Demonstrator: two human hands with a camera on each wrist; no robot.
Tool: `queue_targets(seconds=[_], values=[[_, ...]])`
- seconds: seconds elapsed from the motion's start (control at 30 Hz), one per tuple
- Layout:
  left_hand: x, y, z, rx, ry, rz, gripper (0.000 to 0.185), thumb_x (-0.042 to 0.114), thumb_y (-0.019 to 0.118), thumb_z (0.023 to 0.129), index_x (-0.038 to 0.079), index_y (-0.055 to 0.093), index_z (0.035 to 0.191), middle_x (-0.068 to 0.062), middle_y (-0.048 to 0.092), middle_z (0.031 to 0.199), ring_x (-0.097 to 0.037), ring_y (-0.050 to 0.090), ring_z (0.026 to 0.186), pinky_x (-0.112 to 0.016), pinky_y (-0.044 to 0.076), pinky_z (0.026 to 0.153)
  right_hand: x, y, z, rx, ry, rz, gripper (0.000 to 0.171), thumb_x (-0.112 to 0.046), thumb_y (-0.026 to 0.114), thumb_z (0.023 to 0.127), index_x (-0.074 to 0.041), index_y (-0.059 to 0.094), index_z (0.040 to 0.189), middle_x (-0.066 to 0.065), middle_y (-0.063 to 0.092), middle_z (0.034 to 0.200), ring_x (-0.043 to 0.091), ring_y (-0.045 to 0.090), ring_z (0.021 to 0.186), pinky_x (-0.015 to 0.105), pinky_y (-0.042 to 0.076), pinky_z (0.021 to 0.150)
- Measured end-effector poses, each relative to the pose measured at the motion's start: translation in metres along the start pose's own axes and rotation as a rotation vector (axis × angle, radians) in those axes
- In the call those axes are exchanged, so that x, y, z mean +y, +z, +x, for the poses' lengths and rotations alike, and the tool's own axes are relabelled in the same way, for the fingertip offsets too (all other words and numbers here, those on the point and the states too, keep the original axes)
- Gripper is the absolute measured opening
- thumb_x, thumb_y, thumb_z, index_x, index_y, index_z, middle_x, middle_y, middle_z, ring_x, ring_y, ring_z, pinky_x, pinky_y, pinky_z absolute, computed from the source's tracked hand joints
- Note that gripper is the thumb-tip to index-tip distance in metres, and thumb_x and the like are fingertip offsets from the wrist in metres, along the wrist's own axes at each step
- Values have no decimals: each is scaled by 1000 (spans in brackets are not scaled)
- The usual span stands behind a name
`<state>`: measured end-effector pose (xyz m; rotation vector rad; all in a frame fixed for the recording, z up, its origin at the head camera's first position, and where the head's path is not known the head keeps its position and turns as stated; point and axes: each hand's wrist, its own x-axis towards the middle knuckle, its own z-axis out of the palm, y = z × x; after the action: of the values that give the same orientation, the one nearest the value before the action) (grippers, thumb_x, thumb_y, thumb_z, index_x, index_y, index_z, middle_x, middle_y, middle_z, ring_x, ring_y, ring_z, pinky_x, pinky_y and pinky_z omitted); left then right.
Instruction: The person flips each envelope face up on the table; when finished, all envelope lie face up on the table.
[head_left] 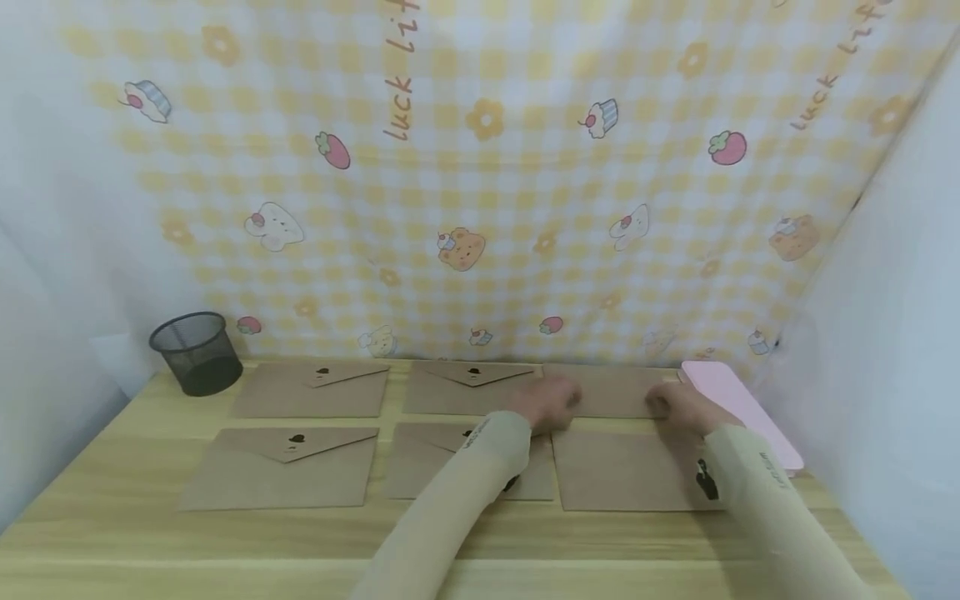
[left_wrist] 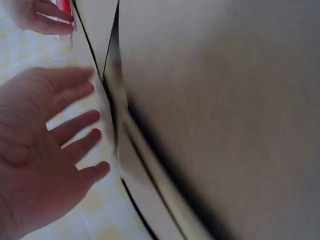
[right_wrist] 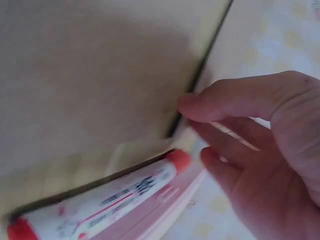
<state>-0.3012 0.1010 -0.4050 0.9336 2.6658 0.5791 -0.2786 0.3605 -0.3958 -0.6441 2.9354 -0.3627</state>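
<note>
Six brown paper envelopes lie in two rows on the wooden table. My left hand (head_left: 547, 402) is at the left edge of the back right envelope (head_left: 611, 392), its fingers spread and relaxed in the left wrist view. At the opposite end, my right hand (head_left: 686, 406) pinches that envelope's near right corner, with the thumb (right_wrist: 192, 107) on the edge and fingers behind it. The plain front right envelope (head_left: 622, 471) lies just below. The front middle envelope (head_left: 412, 462) is partly hidden under my left sleeve. Flaps with a small dark hat print show on the left and middle envelopes.
A pink flat box (head_left: 742, 412) stands at the table's right edge. Beside it, a white tube with red ends (right_wrist: 105, 200) shows in the right wrist view. A black mesh pen holder (head_left: 198, 354) stands at back left. A checked cloth (head_left: 480, 183) hangs behind.
</note>
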Motion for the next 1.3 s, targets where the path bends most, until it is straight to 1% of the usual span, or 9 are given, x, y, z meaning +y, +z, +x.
queue_targets(seconds=[0.07,0.3,0.5,0.63,0.73,0.87,0.97,1.17,1.3], values=[[0,3,2,14,-11,28,13,4,57,86,13,61,95,4,57,89,-12,51,79,-28,45,68,1,4,2,13,0,-42,39,23,61,64,14,61,101,28,60,102,45,55,99,52,42,88],[1,2,5,4,-23,18,39,4,59,86,11,57,124,-1,55,126,-16,49,116,-30,41,95,6,5,2,43,45,-168,35,22,61,66,7,67,97,22,65,97,40,59,95,49,45,85],[-4,-4,3,-5,19,-35,25,3,59,86,7,60,111,-3,59,106,-13,54,92,-25,47,77,10,4,-3,160,-1,-164,24,17,57,73,4,69,89,19,66,89,43,59,86,51,46,81],[-9,-4,4,77,110,-145,11,2,52,90,3,60,97,-2,56,86,-11,47,72,-20,43,64,17,6,-10,295,-31,-114,13,8,59,82,2,70,86,17,67,84,39,60,79,51,47,76],[-14,-4,5,158,118,-243,7,3,50,94,1,53,89,-1,48,78,-10,42,68,-19,38,62,21,6,-16,367,18,-5,8,3,61,84,3,68,88,21,66,88,39,62,79,52,47,75],[-22,-2,5,263,60,-365,24,12,55,94,6,38,78,0,34,69,-11,35,61,-21,31,56,22,6,-21,408,209,204,17,-12,60,90,4,55,92,31,62,99,46,59,91,52,46,78],[-28,1,6,335,28,-458,38,16,61,91,9,31,68,2,27,61,-10,30,54,-22,29,53,21,7,-23,434,348,309,27,-25,59,92,-2,46,87,28,61,92,42,58,87,45,45,74],[-33,5,8,501,17,-646,54,19,70,85,11,29,51,4,23,45,-9,22,41,-20,38,56,14,10,-24,553,425,319,49,-38,57,92,2,56,63,9,59,60,19,49,55,29,39,56],[-32,5,10,605,24,-670,52,19,71,84,11,32,49,4,25,43,-8,23,39,-20,41,57,8,10,-20,622,399,310,54,-39,53,94,4,64,62,15,64,69,15,46,52,28,37,46]])
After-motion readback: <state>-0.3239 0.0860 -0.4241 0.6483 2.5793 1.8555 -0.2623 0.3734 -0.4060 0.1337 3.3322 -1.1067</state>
